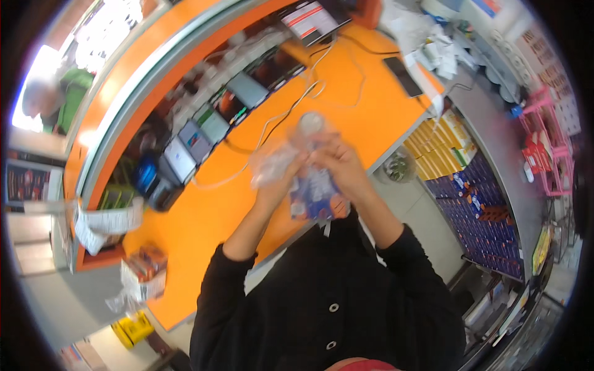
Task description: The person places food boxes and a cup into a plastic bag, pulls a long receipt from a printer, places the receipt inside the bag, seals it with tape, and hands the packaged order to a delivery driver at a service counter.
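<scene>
Both of my hands meet above the orange counter (218, 204), blurred by motion. My left hand (287, 174) grips a crumpled clear plastic bag (274, 164). Beside it, my right hand (341, 157) has its fingers bent inward and pinches the top of a blue and orange packet (319, 197). That packet hangs below the hands, close to my black shirt, with large white lettering. A pale round piece (311, 123) shows just beyond my fingertips; what it belongs to is too blurred to tell. The fingertips partly hide the packet's upper edge.
Several display phones (204, 123) line the counter's far side, with white cables (297, 99) across the surface. A dark phone (403, 76) lies at upper right. A carton (145, 273) stands at the left corner. Boxed stock (473, 222) fills the right shelf. A person (55, 99) is beyond the glass.
</scene>
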`<state>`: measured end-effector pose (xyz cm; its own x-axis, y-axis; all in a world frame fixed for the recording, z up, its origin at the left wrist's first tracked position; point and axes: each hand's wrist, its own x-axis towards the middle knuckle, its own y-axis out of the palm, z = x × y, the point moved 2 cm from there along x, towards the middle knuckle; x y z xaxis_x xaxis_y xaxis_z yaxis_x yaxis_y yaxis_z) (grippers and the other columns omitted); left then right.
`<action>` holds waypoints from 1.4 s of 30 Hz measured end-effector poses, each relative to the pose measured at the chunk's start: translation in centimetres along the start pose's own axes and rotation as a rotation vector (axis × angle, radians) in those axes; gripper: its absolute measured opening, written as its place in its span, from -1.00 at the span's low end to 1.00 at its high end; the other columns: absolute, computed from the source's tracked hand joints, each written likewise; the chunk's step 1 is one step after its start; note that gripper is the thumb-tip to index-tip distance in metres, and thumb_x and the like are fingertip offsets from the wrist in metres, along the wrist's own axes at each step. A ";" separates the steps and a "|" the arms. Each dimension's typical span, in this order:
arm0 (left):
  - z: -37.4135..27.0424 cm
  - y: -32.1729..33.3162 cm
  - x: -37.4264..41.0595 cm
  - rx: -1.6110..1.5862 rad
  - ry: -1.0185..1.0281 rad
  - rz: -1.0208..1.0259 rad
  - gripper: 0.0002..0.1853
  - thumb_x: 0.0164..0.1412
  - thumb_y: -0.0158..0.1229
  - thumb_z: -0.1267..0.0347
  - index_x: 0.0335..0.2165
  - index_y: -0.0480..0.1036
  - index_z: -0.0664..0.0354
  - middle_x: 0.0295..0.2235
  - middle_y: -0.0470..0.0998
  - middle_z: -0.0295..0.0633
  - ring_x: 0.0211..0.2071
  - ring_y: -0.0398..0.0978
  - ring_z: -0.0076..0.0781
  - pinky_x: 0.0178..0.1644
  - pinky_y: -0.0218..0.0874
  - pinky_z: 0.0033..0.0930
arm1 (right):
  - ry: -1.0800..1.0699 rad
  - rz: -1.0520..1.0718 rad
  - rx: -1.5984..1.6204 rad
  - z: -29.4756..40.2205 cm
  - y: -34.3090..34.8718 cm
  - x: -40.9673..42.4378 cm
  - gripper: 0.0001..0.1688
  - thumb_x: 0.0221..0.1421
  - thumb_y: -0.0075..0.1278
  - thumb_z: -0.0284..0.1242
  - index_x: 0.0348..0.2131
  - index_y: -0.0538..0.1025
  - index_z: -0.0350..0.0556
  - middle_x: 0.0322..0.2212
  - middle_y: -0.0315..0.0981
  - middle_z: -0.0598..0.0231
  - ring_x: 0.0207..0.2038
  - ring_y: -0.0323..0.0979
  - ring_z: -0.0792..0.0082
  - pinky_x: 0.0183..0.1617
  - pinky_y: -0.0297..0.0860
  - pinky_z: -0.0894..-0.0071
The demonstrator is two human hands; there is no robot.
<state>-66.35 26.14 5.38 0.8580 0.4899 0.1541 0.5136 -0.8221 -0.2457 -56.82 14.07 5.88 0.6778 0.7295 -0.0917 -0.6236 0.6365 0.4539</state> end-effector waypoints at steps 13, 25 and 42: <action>-2.6 1.3 0.0 -0.201 -0.318 -0.050 -0.80 -0.13 0.11 0.50 -0.42 0.30 0.22 -0.53 0.29 -0.33 -0.51 0.24 -0.56 -0.43 0.09 -0.55 | -0.799 0.298 -0.686 2.1 -1.9 1.0 -0.84 -0.06 -0.10 -0.55 -0.36 0.39 -0.19 -0.45 0.36 0.21 -0.36 0.38 0.24 -0.27 0.32 0.40; -0.8 1.0 -1.4 1.006 -0.248 -0.195 -0.79 -0.01 0.05 0.36 -0.39 0.34 0.27 -0.52 0.34 -0.30 -0.53 0.31 -0.49 -0.45 0.15 -0.52 | 0.021 1.096 0.672 9.8 -2.7 4.6 -0.87 0.09 -0.15 -0.53 -0.31 0.35 -0.21 -0.46 0.36 0.39 -0.40 0.32 0.58 -0.28 0.27 0.55; 0.7 -1.8 0.4 -1.677 -0.227 -0.065 -0.44 0.09 -0.18 0.00 -0.01 0.17 0.07 -0.07 0.30 -0.16 -0.03 0.26 -0.23 0.03 0.11 -0.19 | -0.239 1.029 -0.478 12.6 10.3 2.7 -0.70 0.09 -0.22 -0.27 -0.44 0.45 -0.07 -0.54 0.36 0.29 -0.45 0.30 0.48 -0.33 0.23 0.52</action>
<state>-66.95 28.02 5.25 0.8976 0.4386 -0.0448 0.1018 -0.1073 0.9890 -56.53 19.44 21.45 -0.2113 0.9238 0.3193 -0.9719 -0.1638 -0.1693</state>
